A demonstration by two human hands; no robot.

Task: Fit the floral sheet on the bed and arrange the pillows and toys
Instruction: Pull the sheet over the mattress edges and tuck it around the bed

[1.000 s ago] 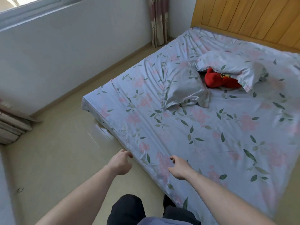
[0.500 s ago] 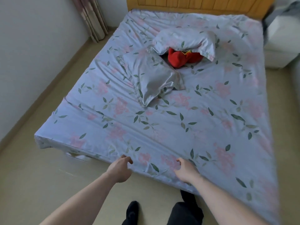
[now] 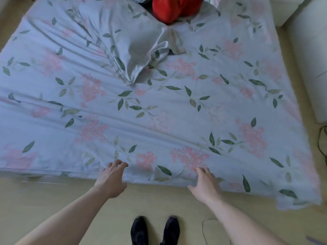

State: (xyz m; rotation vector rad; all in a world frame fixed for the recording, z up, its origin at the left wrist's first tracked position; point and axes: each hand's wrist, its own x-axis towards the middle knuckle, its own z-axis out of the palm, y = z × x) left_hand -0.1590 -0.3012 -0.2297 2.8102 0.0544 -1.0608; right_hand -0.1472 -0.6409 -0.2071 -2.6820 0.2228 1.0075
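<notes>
From my remote seat, head cam, L to R:

- Far L: floral sheet (image 3: 159, 106) runs off frame edge; long creases fan across it toward the foot, so fabric prob. isn't pulled taut yet.
- L hand (image 3: 111, 179): at foot edge of bed, fingers loosely curled, tips on or just above the sheet. Can't tell if it has pinched fabric; no fold visibly caught.
- Centre top: 1 pillow (image 3: 134, 45) in matching print lies skewed, corner pointing down toward me, mid-bed not at the head. Reads as parked there while sheet gets done.
- Just R of it, touching: red plush toy (image 3: 169, 9), cut by top of frame, partly under a 2nd piece of printed fabric; can't tell what that is.
- Below, on floor: 2 black shoes (image 3: 155, 230), so I'm standing square to the foot.
- R hand (image 3: 206, 184): fingers fairly straight, spread, lying flat on sheet at the edge, thumb out to the L. Looks like pressing/smoothing, not gripping.
- Far R: sheet corner (image 3: 299, 200) hangs loose and ragged over the floor, untucked. White furniture (image 3: 311, 68) stands near bed's R side.

Judgement: sheet-fitting step under way; foot edge and R corner want tucking; pillows and toy not yet arranged.
</notes>
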